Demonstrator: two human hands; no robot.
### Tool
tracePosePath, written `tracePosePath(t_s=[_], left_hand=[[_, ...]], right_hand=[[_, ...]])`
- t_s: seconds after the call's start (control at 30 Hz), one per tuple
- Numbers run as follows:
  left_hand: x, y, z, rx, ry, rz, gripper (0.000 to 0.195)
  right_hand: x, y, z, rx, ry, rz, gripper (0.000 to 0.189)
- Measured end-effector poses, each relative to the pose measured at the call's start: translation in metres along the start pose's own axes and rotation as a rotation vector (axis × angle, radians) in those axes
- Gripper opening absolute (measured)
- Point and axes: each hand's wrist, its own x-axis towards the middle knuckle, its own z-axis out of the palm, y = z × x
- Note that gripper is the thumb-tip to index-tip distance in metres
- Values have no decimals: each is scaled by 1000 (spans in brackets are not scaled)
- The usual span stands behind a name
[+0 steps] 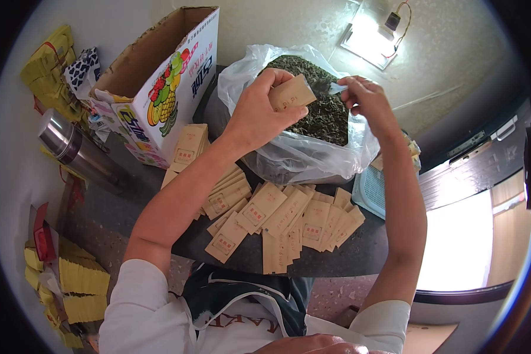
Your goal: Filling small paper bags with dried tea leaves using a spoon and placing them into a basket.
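Observation:
My left hand (pixel 261 113) grips a small brown paper packet (pixel 293 94), tilted, above a clear plastic bag (pixel 287 155) full of dark dried leaves, likely tea (pixel 325 121). At the packet's right, my right hand (pixel 365 95) pinches a small pale scoop or spoon (pixel 336 88) with dark leaves at its tip. Whether any leaves are inside the packet is hidden. Many like packets (pixel 256 212) lie in overlapping piles on the dark table (pixel 336 265) below the bag, some printed side up.
An open cardboard box (pixel 172 88) with fruit pictures stands at the left, beside a steel thermos flask (pixel 79 150). A light blue plastic basket (pixel 371 190) sits right of the bag. A lit lamp (pixel 369 37) is by the wall. Yellow paper bundles (pixel 84 283) are at lower left.

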Motion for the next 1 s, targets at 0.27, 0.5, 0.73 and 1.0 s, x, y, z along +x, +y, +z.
tracePosePath(t_s=[0.27, 0.5, 0.73, 1.0], left_hand=[[11, 5, 20, 136, -61, -14, 50], [12, 10, 42, 80, -94, -64, 50], [15, -7, 53, -48, -12, -37, 54], [22, -4, 53, -31, 66, 31, 54]], right_hand=[[-28, -39, -22, 0, -106, -15, 28], [-43, -53, 13, -187, -148, -110, 22], [-59, -75, 13, -590, 126, -531, 20], [-61, -76, -11, -701, 327, -714, 19]])
